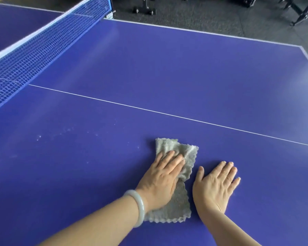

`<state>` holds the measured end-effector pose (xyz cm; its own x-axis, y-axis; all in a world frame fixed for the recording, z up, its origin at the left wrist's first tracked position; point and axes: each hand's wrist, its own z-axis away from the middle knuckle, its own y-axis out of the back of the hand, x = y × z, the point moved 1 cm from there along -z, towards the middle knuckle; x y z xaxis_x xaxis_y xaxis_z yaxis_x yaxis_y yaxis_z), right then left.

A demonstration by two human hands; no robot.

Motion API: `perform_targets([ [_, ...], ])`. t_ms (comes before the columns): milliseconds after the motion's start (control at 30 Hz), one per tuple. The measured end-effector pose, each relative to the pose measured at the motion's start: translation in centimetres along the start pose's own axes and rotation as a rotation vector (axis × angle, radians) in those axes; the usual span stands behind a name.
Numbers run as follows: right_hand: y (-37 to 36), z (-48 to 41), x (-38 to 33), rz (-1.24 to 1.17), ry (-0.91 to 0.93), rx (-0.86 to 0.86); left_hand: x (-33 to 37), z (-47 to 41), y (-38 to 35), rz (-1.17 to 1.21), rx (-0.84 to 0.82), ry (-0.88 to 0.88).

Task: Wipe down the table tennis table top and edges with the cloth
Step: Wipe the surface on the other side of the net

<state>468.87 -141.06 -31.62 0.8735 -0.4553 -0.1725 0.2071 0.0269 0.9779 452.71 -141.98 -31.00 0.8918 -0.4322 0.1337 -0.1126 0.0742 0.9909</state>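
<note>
The blue desk fills the view, and its white-lined far edge meets the dark floor. Judging from this, the top is only partly wiped and the edges are not yet done. The net runs along the left, so strokes toward it should stop short of the mesh rather than snag it. A thin white centre line crosses the desk beyond the hands and would serve as a marker for working in bands. The grey cloth lies crumpled and partly folded on the near half of the desk; opened flat, it would cover more on each pass. The left grip lies palm down on the cloth with its fingers straight and close together, pressing the cloth to the surface rather than pinching it. Even pressure through the whole palm should stop the cloth bunching. The right grip rests flat on the bare desk just beside the cloth, fingers slightly spread and holding nothing, apparently as a brace. A pale bangle sits on the left wrist and is best held clear of the surface. Small whitish specks show well to the left of the cloth, so the next overlapping sweep probably belongs there.
</note>
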Motion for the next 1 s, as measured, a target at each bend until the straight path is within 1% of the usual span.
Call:
perform_targets([
  [33, 0.0, -0.1, 0.0, 0.015, 0.002, 0.000, -0.9, -1.0, 0.3, -0.023, -0.022, -0.079],
  [67, 0.1, -0.2, -0.1, 0.030, 0.004, -0.003, -2.0, -2.4, 0.6, -0.043, -0.030, -0.102],
  [100, 0.1, -0.3, -0.2, 0.043, 0.005, -0.009, -3.6, -3.8, 0.9, -0.060, -0.023, -0.062],
  [133, 0.1, -0.3, -0.3, 0.051, 0.003, -0.015, -5.6, -5.2, 1.1, -0.080, 0.000, 0.032],
  [200, 0.0, -0.2, -0.3, 0.058, -0.004, -0.018, -10.5, -7.1, 1.6, -0.104, 0.045, 0.301],
  [233, 0.0, -0.3, -0.2, 0.059, -0.005, -0.017, -12.8, -7.3, 1.8, -0.099, 0.055, 0.431],
  [267, 0.0, -0.4, -0.3, 0.055, -0.004, -0.014, -14.6, -7.2, 2.2, -0.089, 0.071, 0.524],
  [333, -0.2, -0.4, -0.1, 0.067, -0.017, -0.017, -15.2, -6.9, 1.9, -0.035, 0.095, 0.604],
  [367, -0.3, -0.5, 0.0, 0.067, -0.015, -0.010, -13.8, -6.7, 1.7, -0.013, 0.119, 0.598],
  [400, -0.2, -0.6, 0.0, 0.067, -0.014, -0.007, -11.5, -6.4, 1.4, -0.007, 0.139, 0.547],
  [433, -0.1, -0.5, 0.0, 0.059, -0.014, -0.010, -8.8, -5.8, 1.1, -0.015, 0.142, 0.459],
  [500, 0.2, -0.3, -0.1, 0.039, -0.009, -0.023, -3.3, -3.4, 0.4, -0.020, 0.113, 0.240],
  [567, 0.4, -0.1, -0.2, 0.015, -0.004, -0.030, 0.6, 0.3, -0.1, -0.008, 0.069, 0.020],
  [633, 0.5, -0.1, -0.2, -0.002, -0.003, -0.027, 0.0, 2.5, 0.6, -0.016, 0.030, -0.142],
  [667, 0.5, -0.1, -0.2, -0.004, -0.005, -0.023, -1.8, 2.6, 1.1, -0.056, 0.045, -0.168],
  [700, 0.5, -0.1, -0.1, 0.000, -0.006, -0.019, -4.0, 2.4, 1.5, -0.093, 0.061, -0.133],
  [733, 0.4, -0.1, -0.1, 0.006, -0.005, -0.016, -6.8, 2.0, 1.9, -0.119, 0.088, -0.036],
  [767, 0.4, -0.1, -0.1, 0.009, -0.003, -0.012, -9.6, 1.5, 2.3, -0.123, 0.085, 0.116],
  [800, 0.3, -0.2, -0.1, 0.007, -0.005, -0.009, -12.0, 1.2, 2.8, -0.109, 0.067, 0.307],
  [833, 0.2, -0.2, -0.1, 0.007, -0.009, -0.006, -13.4, 1.1, 3.2, -0.087, 0.051, 0.472],
  [867, 0.1, -0.2, -0.2, 0.015, -0.013, -0.004, -13.5, 0.9, 3.2, -0.053, 0.065, 0.581],
  [900, 0.0, -0.2, -0.2, 0.027, -0.015, -0.004, -12.4, 0.7, 2.9, -0.013, 0.090, 0.631],
  [933, 0.0, -0.3, -0.3, 0.033, -0.017, -0.005, -10.5, 0.6, 2.6, 0.022, 0.126, 0.629],
  [1000, 0.1, -0.4, -0.3, 0.031, -0.020, -0.012, -5.4, 1.7, 1.4, 0.086, 0.188, 0.523],
])
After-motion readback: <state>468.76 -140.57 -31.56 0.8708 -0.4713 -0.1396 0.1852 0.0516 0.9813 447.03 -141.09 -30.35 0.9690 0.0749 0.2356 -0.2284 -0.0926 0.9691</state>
